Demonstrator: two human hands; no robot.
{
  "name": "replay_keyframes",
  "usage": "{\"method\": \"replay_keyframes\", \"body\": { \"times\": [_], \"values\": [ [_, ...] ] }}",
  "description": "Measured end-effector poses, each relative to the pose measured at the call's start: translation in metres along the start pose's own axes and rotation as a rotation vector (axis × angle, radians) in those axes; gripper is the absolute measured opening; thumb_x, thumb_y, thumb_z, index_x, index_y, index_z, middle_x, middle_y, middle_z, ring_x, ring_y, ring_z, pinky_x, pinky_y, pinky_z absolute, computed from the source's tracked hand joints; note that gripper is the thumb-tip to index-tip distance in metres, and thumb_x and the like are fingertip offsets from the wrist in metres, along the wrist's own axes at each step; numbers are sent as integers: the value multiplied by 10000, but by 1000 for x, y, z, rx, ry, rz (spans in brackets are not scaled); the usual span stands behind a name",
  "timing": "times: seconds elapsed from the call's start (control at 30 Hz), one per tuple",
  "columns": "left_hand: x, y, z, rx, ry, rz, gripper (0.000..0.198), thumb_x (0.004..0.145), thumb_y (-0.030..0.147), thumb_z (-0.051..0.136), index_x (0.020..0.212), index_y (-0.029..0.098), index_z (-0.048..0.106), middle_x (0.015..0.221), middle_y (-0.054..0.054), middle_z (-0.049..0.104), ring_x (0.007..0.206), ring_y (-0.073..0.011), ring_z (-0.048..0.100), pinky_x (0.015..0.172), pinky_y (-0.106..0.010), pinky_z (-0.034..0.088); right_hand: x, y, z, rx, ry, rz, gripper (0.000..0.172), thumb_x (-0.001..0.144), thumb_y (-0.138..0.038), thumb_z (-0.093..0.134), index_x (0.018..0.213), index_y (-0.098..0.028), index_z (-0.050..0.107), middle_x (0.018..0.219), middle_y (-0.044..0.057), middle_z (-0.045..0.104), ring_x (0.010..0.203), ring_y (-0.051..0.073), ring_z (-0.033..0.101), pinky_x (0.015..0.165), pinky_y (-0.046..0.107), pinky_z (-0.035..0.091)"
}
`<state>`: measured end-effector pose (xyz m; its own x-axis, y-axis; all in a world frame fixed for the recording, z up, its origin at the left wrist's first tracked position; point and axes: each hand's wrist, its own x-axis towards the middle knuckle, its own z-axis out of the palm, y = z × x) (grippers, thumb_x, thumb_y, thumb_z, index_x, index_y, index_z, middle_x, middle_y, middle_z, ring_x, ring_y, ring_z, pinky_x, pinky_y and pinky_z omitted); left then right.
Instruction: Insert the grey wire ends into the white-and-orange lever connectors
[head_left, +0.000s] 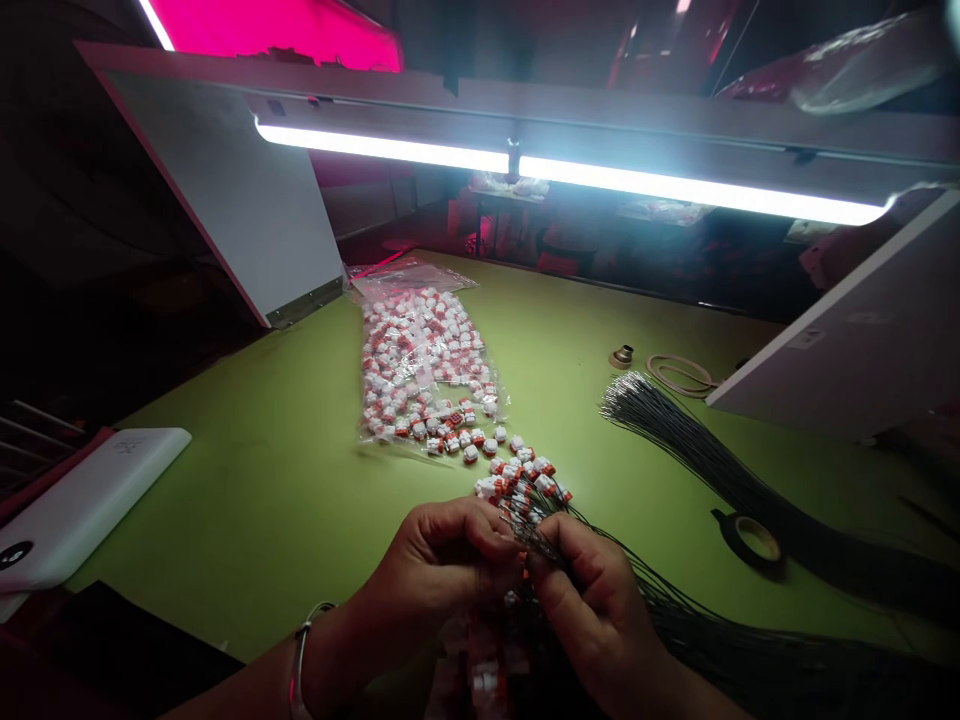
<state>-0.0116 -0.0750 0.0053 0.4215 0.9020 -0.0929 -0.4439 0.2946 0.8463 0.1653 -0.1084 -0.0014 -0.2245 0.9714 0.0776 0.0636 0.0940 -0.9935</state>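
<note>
The thin black wires (pixel 534 530) lie within the right hand (pixel 600 610), their bare tips pointing leftward and away from the person, toward the left hand (pixel 450 560); their long axis trails back past the right wrist and along the right side of the green table (pixel 285 480). Just beyond the fingertips sits a loose pile of white-and-red plastic blocks (pixel 517 468), spreading from a clear bag (pixel 420 350) farther off to the left. The right thumb and forefinger pinch the wires firmly. The left thumb and forefinger close narrowly beside the tips, though I cannot tell what is between them
</note>
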Motion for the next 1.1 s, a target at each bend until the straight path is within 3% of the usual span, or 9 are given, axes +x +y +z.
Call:
{"method": "replay_keyframes", "body": {
  "times": [0.13,0.33,0.43,0.5,0.6,0.77,0.87,1.0,1.1],
  "values": [
    [0,4,-1,81,45,39,154,660,48,838,677,173,750,807,-13,683,752,-125,637,691,-217,535,5,0,0,40,65,32,226,949,-317,554,766,-185,551,692,-26,503,628,127,407,571,235,378],
    [9,21,-23,483,-84,217,74,782,209,763,837,180,723,918,-48,667,896,-192,625,811,-304,510,18,-10,-4,171,271,27,241,909,-360,636,736,-191,623,694,-17,543,661,133,450,605,217,404],
    [23,26,-41,869,188,278,141,824,281,700,909,170,685,884,-47,649,800,-191,600,712,-309,494,21,-12,-7,204,253,49,237,885,-358,673,719,-191,646,661,-23,516,617,123,413,559,213,376],
    [33,27,-50,1216,339,297,158,841,240,648,976,164,677,873,-46,645,728,-185,571,661,-315,470,23,-12,-8,218,244,79,211,867,-353,694,733,-191,666,646,-29,494,590,116,387,516,213,341],
    [49,26,-56,1512,337,330,217,814,179,642,1025,163,693,963,-81,646,845,-247,572,751,-382,459,24,-11,-8,224,279,98,175,831,-341,725,755,-188,685,616,-40,452,562,109,361,480,212,307],
    [67,20,-55,1565,243,401,62,814,168,647,807,187,706,885,-83,643,907,-285,528,856,-444,423,25,-10,-8,290,286,127,185,779,-319,750,753,-188,623,629,-44,506,555,103,381,493,206,338],
    [68,18,-56,1528,182,449,154,845,139,600,732,191,691,830,-83,659,901,-274,541,891,-444,424,24,-10,-8,296,250,128,193,780,-308,736,738,-183,595,670,-30,536,601,117,423,550,219,381],
    [55,22,-51,1420,150,528,184,883,128,556,956,190,714,1007,-111,691,985,-263,591,914,-415,452,24,-11,-7,276,243,115,192,784,-295,711,708,-176,580,654,-29,518,598,120,411,559,228,375],
    [40,24,-39,989,143,413,243,870,198,642,1111,190,669,997,-85,697,861,-209,642,728,-313,521,25,-13,-5,274,243,93,193,776,-264,703,671,-178,566,624,-44,478,571,108,368,532,219,351]
  ]
}}
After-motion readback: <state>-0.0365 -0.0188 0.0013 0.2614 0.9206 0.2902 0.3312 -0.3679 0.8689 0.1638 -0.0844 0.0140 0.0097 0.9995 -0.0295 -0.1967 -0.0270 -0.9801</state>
